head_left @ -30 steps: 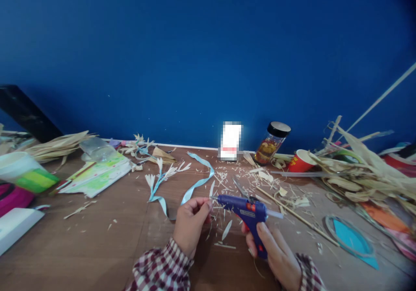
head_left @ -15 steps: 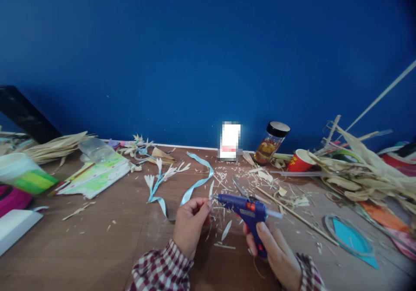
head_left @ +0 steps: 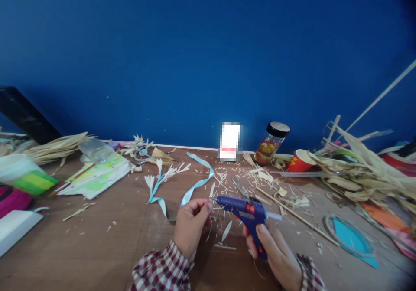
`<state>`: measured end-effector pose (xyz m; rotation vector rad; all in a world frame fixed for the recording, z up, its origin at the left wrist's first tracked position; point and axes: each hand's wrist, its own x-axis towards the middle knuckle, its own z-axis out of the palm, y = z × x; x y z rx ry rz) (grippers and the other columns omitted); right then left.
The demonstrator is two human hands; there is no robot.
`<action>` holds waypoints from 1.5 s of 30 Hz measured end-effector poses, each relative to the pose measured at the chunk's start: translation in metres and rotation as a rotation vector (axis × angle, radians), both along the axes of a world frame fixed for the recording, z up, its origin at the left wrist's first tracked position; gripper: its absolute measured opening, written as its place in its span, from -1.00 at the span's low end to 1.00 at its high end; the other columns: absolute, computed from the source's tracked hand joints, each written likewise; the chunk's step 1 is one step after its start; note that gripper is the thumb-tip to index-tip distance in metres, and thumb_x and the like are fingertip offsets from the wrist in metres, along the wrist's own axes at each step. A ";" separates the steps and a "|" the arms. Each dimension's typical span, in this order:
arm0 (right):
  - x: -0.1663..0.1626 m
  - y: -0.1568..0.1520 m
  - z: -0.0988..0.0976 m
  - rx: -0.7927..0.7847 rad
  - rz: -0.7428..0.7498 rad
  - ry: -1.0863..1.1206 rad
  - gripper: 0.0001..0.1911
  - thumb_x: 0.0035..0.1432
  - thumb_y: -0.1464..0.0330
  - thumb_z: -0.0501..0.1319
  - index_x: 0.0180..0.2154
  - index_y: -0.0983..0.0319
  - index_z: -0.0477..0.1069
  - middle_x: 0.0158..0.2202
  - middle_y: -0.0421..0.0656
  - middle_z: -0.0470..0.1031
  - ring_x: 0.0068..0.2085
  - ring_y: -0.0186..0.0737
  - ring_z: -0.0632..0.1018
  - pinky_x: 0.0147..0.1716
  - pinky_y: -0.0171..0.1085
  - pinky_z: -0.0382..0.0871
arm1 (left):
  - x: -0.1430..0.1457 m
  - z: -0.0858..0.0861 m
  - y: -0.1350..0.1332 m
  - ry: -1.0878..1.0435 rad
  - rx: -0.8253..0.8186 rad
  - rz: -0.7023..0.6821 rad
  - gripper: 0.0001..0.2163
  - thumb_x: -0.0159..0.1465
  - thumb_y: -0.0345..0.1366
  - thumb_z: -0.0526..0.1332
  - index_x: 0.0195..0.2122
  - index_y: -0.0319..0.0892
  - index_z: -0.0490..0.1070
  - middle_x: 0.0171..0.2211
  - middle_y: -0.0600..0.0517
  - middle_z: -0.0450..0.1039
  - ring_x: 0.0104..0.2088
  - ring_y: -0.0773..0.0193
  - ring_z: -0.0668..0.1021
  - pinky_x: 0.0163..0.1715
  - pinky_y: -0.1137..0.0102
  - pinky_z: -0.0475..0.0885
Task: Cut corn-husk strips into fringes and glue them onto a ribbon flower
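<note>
My right hand (head_left: 273,250) is wrapped round the handle of a blue glue gun (head_left: 245,208), whose nozzle points left. A clear glue stick (head_left: 274,215) pokes out of its back end. My left hand (head_left: 193,219) is closed in a pinch right at the nozzle tip; whatever sits between the fingertips is too small to make out. Beyond that hand, a light blue ribbon (head_left: 197,186) curls over the table. It runs to a stem wrapped in blue with pale husk flowers (head_left: 157,178), lying to the left.
Pale scraps litter the brown table (head_left: 113,252). Scissors (head_left: 239,187) and a thin stick (head_left: 295,215) lie behind the glue gun. A lidded jar (head_left: 269,145), a red paper cup (head_left: 300,160) and dried husks (head_left: 364,169) stand right; a painted sheet (head_left: 97,176) and green-white cup (head_left: 24,174) are left.
The glue gun's nozzle has dipped very slightly and shifted a touch left, towards my left fingertips. My left hand has barely moved, and the things on the table lie as before.
</note>
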<state>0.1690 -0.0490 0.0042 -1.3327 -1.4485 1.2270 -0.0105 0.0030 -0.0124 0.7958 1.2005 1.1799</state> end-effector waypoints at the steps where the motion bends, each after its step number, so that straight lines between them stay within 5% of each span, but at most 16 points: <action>1: 0.000 0.000 0.000 0.004 -0.020 0.001 -0.57 0.16 0.09 -0.12 -0.38 0.27 0.32 -0.63 -0.19 0.33 -0.57 -0.29 0.34 -0.50 -0.31 0.20 | 0.000 0.000 0.000 -0.001 -0.007 -0.001 -0.75 -0.06 -0.16 0.27 -0.45 -0.26 0.43 -0.64 0.10 0.35 -0.66 0.43 0.34 -0.64 0.52 0.25; 37: 0.002 0.000 -0.003 0.040 0.031 -0.034 -0.56 0.18 0.11 -0.15 -0.36 0.29 0.30 -0.62 -0.19 0.33 -0.57 -0.30 0.36 -0.49 -0.31 0.24 | 0.000 0.000 0.000 0.003 0.003 -0.017 -0.79 0.01 -0.21 0.23 -0.45 -0.28 0.41 -0.63 0.12 0.32 -0.64 0.47 0.33 -0.63 0.55 0.23; 45: 0.005 -0.004 -0.008 0.253 0.005 -0.075 -0.58 0.20 0.17 -0.16 -0.25 0.29 0.33 -0.67 -0.21 0.30 -0.62 -0.32 0.32 -0.57 -0.34 0.22 | 0.001 0.001 0.002 -0.112 -0.024 -0.018 -0.83 -0.01 -0.25 0.25 -0.51 -0.28 0.39 -0.61 0.10 0.36 -0.66 0.50 0.32 -0.63 0.56 0.23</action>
